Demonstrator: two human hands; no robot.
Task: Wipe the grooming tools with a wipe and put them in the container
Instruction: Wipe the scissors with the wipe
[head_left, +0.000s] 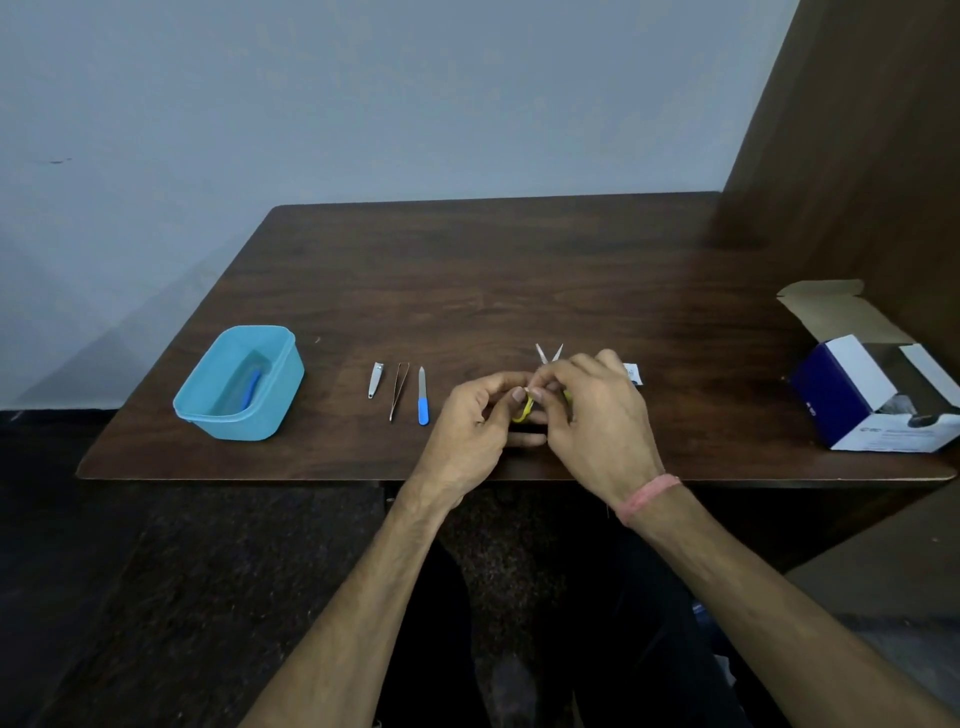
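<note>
Both hands are held close together over the near edge of the table (519, 260). Small scissors (540, 384) with yellow handles are gripped by the left hand (475, 421) and the right hand (597, 415), with the blades spread apart and pointing away. Left of the hands, a nail file (423, 397), tweezers (399, 389) and a nail clipper (376, 379) are laid in a row. Farther left, a blue container (241, 382) is seen with a blue tool (253, 387) inside. Far right of the hands, an open box (878, 384) is set.

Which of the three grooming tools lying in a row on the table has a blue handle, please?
The nail file, rightmost of the three and nearest the hands. The nail clipper and tweezers to its left are bare metal.
</note>
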